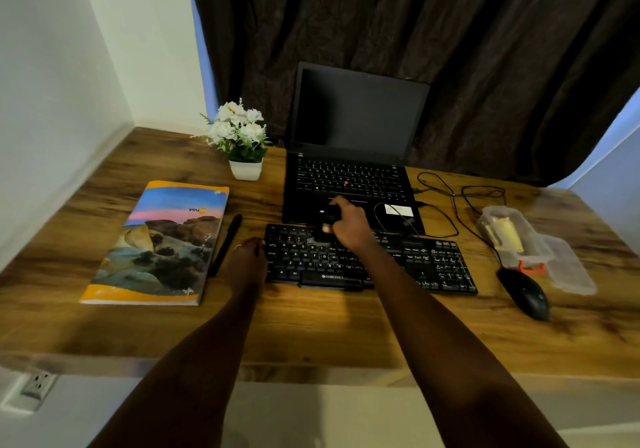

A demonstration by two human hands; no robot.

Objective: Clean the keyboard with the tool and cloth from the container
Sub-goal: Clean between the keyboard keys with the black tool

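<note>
The right hand [348, 228] reaches across the black keyboard [415, 264] and closes its fingers round a small dark tool [327, 219]. The tool sticks out to the left of the fist, over the far rows of keys in the keyboard's left half. A pale, blurred tip below it meets the keys there; the blur hides what kind of tool it is. The left hand [249, 252] sits at the keyboard's left end with its fingertips against the edge. Whether those fingers curl round the edge or only press on it cannot be told. The keyboard lies along the near middle of the wooden desk [346, 330], touching or just short of the open laptop [349, 170] behind it. To the right, well apart from both hands, stands the clear plastic container [485, 221], open, with a yellow cloth [507, 238] lying inside. Its lid [571, 274] rests against its near-right side. A black mouse [524, 293] sits just near of the container, and its cable [450, 202] loops across the desk beside the laptop. Left of the keyboard lie a black pen [227, 243] and a notebook [159, 243], with a pot of white flowers [240, 139] beyond them.
</note>
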